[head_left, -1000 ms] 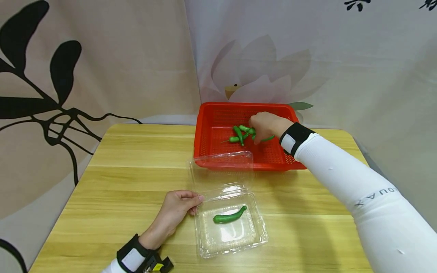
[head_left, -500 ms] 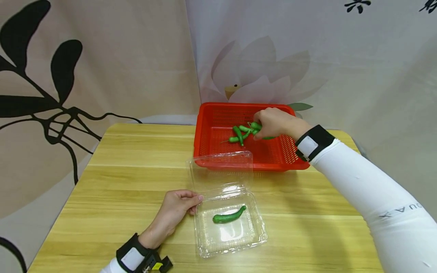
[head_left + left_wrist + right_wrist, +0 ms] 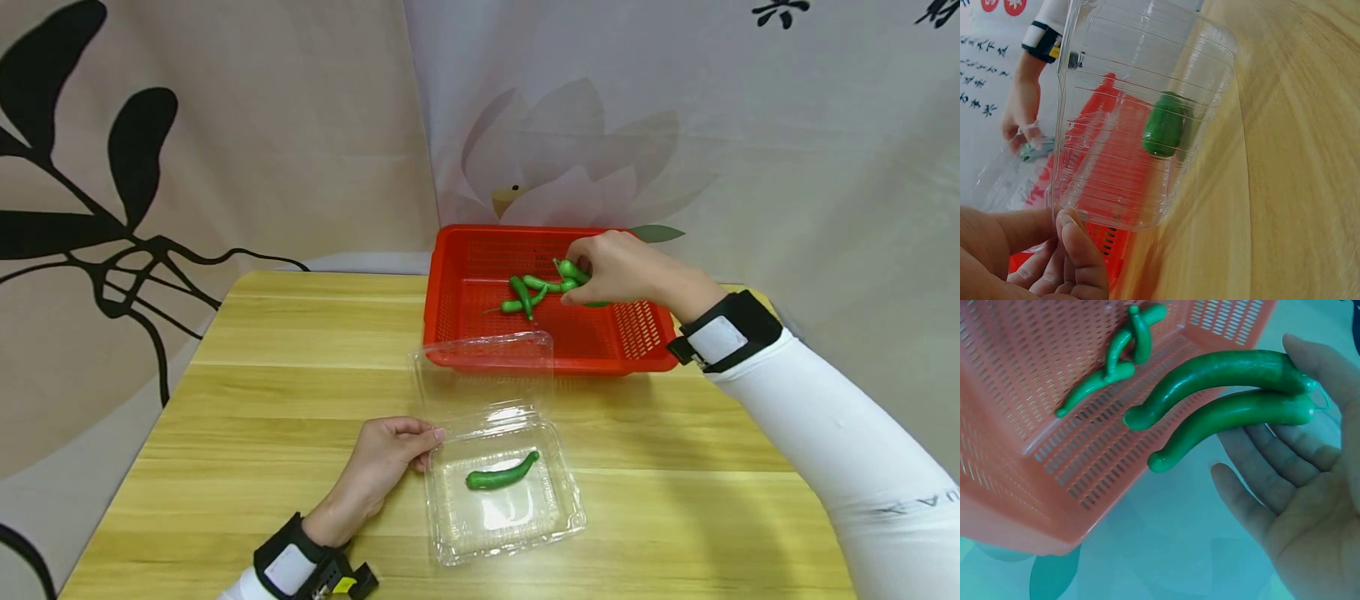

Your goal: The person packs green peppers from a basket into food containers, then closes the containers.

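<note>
My left hand (image 3: 386,467) pinches the left edge of an open clear plastic clamshell box (image 3: 480,533), near its hinge. One green chili pepper (image 3: 501,477) lies in the box's near half. Over the right part of the red basket (image 3: 577,354) is my right hand (image 3: 626,271). In the right wrist view it grips two curved green chili peppers (image 3: 1222,372), thumb above and fingers below, their far ends sticking out past the fingertips. Several other green peppers (image 3: 1141,337) lie crossed on the basket floor.
The basket has perforated walls and stands at the back of the wooden table (image 3: 300,358). The box's raised lid (image 3: 487,375) overlaps the basket's front left rim in the head view. A printed cloth (image 3: 300,125) hangs behind the table.
My right hand has drawn back to the right from among the peppers, bringing peppers with it. The left hand and the box stay practically where they were.
</note>
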The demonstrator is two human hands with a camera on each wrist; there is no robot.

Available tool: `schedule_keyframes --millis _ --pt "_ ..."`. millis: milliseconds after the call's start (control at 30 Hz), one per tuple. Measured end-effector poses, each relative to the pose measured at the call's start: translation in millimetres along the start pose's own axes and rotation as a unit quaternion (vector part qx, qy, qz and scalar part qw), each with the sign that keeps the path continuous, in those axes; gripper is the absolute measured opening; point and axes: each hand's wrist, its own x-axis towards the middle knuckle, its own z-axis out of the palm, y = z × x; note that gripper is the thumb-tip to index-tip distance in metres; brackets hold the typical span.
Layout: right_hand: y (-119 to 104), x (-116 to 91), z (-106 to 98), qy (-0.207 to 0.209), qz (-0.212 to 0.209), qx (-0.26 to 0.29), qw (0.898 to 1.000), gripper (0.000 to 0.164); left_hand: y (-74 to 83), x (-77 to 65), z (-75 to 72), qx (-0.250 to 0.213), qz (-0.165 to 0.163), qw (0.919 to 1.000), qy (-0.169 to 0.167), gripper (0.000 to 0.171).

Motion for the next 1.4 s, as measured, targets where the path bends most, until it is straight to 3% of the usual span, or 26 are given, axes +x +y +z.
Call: schedule_keyframes --millis 433,633,800,933,1167,1400 --pt "-14 -31 3 0.016 -0.012 0.017 1.000 0.037 -5.0 1.4 -0.4 0.008 -0.005 1.0000 0.001 0.008" --pt "-26 -46 6 0.021 -0.020 0.038 0.999 0.031 -4.4 0.5 -0.1 0.009 -0.002 1.0000 0.002 0.011" --pt "-38 -59 9 0.031 -0.035 0.035 0.998 0.037 -4.0 0.0 0.3 0.011 0.001 0.9999 0.006 0.012" --pt "-50 -69 14 0.045 -0.059 0.028 0.997 0.042 -5.1 0.7 0.0 0.012 -0.003 0.9999 0.007 0.009" --pt "-73 -86 34 0.082 -0.134 0.026 0.987 0.034 -5.1 0.9 0.3 0.011 -0.003 0.9999 0.004 0.008" --pt "-94 -94 58 0.078 -0.199 0.010 0.977 0.033 -3.5 0.2 0.7 0.010 -0.001 0.9999 0.001 0.010"
